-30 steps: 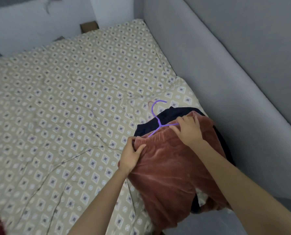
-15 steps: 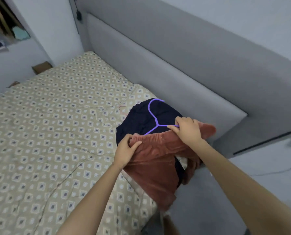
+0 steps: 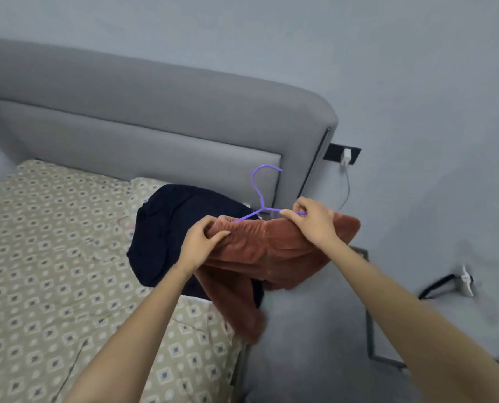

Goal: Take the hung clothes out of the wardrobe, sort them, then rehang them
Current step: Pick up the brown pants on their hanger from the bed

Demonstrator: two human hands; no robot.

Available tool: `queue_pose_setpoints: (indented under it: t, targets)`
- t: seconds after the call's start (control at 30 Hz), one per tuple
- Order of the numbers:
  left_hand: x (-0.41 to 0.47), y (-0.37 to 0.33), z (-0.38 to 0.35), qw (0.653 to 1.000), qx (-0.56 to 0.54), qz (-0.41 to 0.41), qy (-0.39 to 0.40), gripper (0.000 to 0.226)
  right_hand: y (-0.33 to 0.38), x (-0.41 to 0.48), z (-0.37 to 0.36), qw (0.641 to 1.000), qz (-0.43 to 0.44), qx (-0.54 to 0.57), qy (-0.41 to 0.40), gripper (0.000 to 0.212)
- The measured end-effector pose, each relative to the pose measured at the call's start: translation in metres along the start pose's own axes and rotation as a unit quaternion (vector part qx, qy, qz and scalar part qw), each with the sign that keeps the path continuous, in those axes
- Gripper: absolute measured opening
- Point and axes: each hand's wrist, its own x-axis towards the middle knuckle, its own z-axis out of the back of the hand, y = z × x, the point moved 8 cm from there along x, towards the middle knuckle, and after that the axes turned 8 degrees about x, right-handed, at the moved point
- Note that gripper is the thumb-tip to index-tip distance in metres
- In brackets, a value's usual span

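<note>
Here, head view: the corner of the patterned bed (image 3: pixel 53 257).
Left hand (image 3: pixel 201 242): fingers curled, pinching the rust-brown garment (image 3: pixel 271 251) at its gathered top edge.
Right hand (image 3: pixel 312 221): fingers closed on the purple hanger (image 3: pixel 257 187) arm.
Rust-brown garment: held above the bed corner, over a dark garment (image 3: pixel 167 228).
Hanger hook: upright, before the grey headboard (image 3: pixel 155 112).

Both forearms are bare along their whole visible length, slender and smooth. The left hand (image 3: pixel 201 245) and right hand (image 3: pixel 312 221) are bare too. A faint thin line crosses the left wrist, too small to identify.
</note>
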Motion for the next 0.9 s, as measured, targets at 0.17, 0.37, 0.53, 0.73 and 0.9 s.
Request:
queue_pose_setpoints:
  t: [0.17,0.37,0.53,0.73,0.9]
  targets:
    - [0.006,-0.081,-0.054,0.994,0.028,-0.089,0.055,0.015,-0.062,-0.051,0.093,0.993,-0.078,0.037,-0.083,0.045]
    - [-0.028,-0.181,-0.142,0.983,0.026,-0.157,0.089,0.016,-0.146,-0.136,0.191,0.975,-0.139,0.059,-0.161,0.045]
    - [-0.068,-0.239,-0.221,0.977,0.025,-0.177,0.117,0.036,-0.212,-0.215,0.26,0.96,-0.182,0.06,-0.203,0.042]
    - [-0.132,-0.311,-0.316,0.963,0.046,-0.209,0.166,0.024,-0.294,-0.313,0.327,0.934,-0.242,0.058,-0.256,0.044]
    - [-0.183,-0.354,-0.389,0.946,0.008,-0.224,0.234,0.044,-0.348,-0.381,0.376,0.916,-0.257,0.032,-0.306,0.041]
